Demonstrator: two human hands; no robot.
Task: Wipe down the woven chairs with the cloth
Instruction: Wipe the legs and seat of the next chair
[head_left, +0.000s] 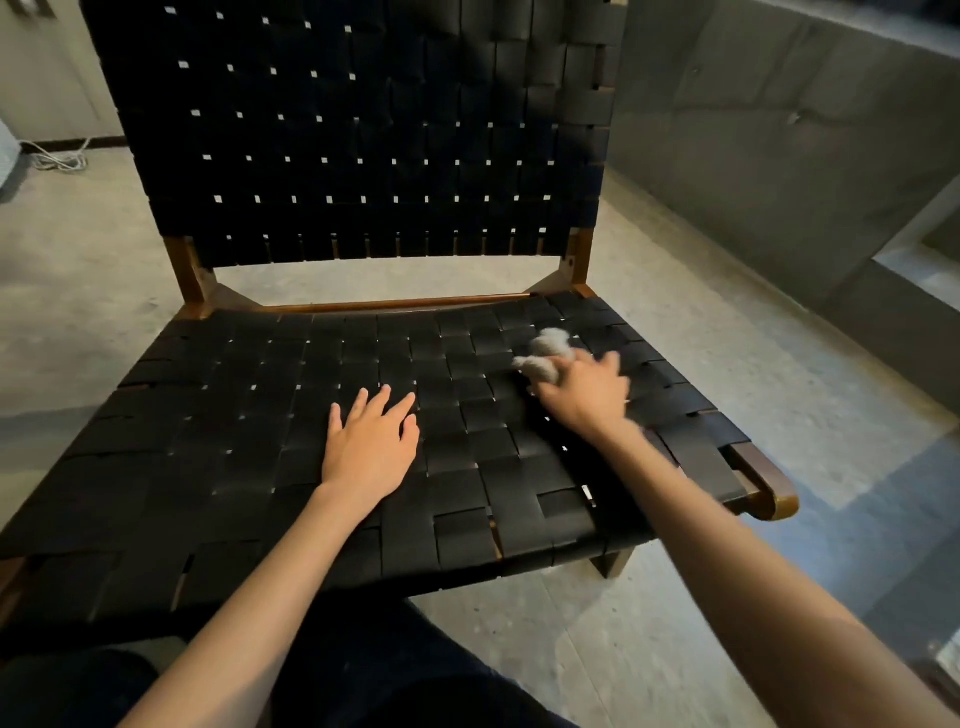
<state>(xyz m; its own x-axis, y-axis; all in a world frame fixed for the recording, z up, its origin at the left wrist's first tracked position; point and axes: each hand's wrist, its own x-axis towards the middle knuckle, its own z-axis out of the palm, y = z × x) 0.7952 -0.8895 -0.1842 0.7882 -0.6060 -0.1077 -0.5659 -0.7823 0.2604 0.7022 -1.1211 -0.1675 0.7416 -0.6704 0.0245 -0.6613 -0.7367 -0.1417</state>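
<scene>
A low chair (234, 441) with black woven straps and a brown wooden frame fills the head view, its backrest rising at the top. My left hand (371, 441) rests flat on the middle of the seat, fingers spread. My right hand (584, 392) grips a small bunched grey cloth (545, 353) against the right rear part of the seat. The hand and cloth are motion-blurred, and most of the cloth is hidden under the fingers.
Concrete floor surrounds the chair. A grey wall or low ledge (779, 156) runs along the right. White cables (57, 158) lie on the floor at far left. My dark-clothed legs (363, 670) are at the bottom, in front of the seat.
</scene>
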